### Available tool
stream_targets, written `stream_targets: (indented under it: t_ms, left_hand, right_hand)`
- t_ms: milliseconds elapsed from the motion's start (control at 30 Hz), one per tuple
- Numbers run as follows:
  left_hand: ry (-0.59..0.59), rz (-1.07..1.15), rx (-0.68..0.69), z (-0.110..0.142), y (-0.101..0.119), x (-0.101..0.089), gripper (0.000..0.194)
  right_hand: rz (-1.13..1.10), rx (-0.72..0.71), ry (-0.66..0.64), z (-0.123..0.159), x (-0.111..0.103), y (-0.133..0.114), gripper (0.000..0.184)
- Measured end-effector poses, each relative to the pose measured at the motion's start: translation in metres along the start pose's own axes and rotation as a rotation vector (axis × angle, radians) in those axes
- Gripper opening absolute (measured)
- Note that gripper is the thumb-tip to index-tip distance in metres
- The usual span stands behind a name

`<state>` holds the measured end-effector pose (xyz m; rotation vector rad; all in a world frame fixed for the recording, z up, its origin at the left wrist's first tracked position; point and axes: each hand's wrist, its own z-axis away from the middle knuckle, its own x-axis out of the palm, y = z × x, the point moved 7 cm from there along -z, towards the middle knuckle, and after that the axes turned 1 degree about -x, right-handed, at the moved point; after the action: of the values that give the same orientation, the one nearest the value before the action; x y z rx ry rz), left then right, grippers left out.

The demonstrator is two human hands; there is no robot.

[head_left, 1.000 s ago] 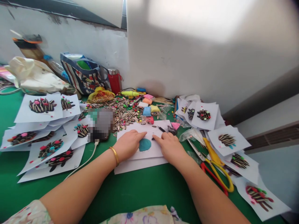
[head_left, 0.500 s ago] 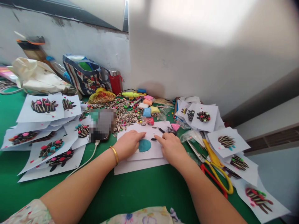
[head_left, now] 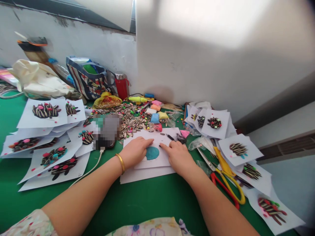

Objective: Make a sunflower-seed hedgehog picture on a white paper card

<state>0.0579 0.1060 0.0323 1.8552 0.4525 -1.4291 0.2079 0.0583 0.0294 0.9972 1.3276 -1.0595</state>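
White paper (head_left: pixel 155 134) lies on the green table in front of me, with a flat blue clay oval (head_left: pixel 152 153) on it. My left hand (head_left: pixel 136 150) rests on the paper at the oval's left edge, index finger stretched out and nothing gripped. From the other side, my right hand (head_left: pixel 180 158) reaches in with its index finger extended. That fingertip touches a small black piece (head_left: pixel 160 144) just above the oval and partly covers it. A black pen (head_left: pixel 170 137) lies beyond the right knuckles.
Sunflower seeds (head_left: pixel 133 121) and clay packets (head_left: pixel 155 118) spread behind the paper. Finished seed pictures (head_left: pixel 59 160) are stacked at left, more (head_left: pixel 238 149) at right. Yellow-handled scissors (head_left: pixel 227 180) lie right of my arm. A cable (head_left: pixel 94 168) runs beside my left forearm.
My right index fingertip has shifted slightly left, onto the small black piece, and now hides more of it. The left hand has stayed in place.
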Motion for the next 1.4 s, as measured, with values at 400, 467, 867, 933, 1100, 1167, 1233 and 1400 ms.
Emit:
stream_targets:
  t_ms: [400, 467, 867, 933, 1100, 1167, 1233, 1400]
  left_hand:
    - [-0.018, -0.023, -0.017, 0.002, 0.003, 0.000, 0.050]
    - [-0.023, -0.031, -0.026, 0.002, 0.004, -0.001, 0.049]
    - [-0.012, -0.045, -0.029, 0.002, 0.001, 0.004, 0.048]
    - [-0.013, -0.053, -0.028, 0.002, 0.002, 0.003, 0.047]
    - [-0.022, -0.048, -0.032, 0.002, 0.004, 0.001, 0.049]
    - [-0.024, -0.051, -0.036, 0.002, 0.003, 0.001, 0.050]
    - [-0.022, -0.052, -0.036, 0.003, 0.004, 0.001, 0.049]
    - [-0.024, -0.049, -0.042, 0.003, 0.007, 0.001, 0.048]
  right_hand:
    - [-0.097, 0.018, 0.070, -0.002, -0.009, 0.011, 0.056]
    - [-0.087, 0.035, 0.074, -0.003, -0.007, 0.013, 0.055]
    - [-0.023, -0.008, 0.025, -0.003, -0.002, 0.005, 0.041]
    - [-0.008, 0.004, 0.044, -0.004, -0.001, 0.004, 0.045]
    - [-0.025, 0.006, 0.060, -0.005, -0.002, 0.004, 0.043]
    - [-0.040, 0.002, 0.076, -0.004, -0.003, 0.004, 0.041]
    - [-0.054, 0.002, 0.100, -0.004, -0.003, 0.006, 0.043]
    - [-0.088, 0.029, 0.166, -0.011, 0.004, 0.012, 0.041]
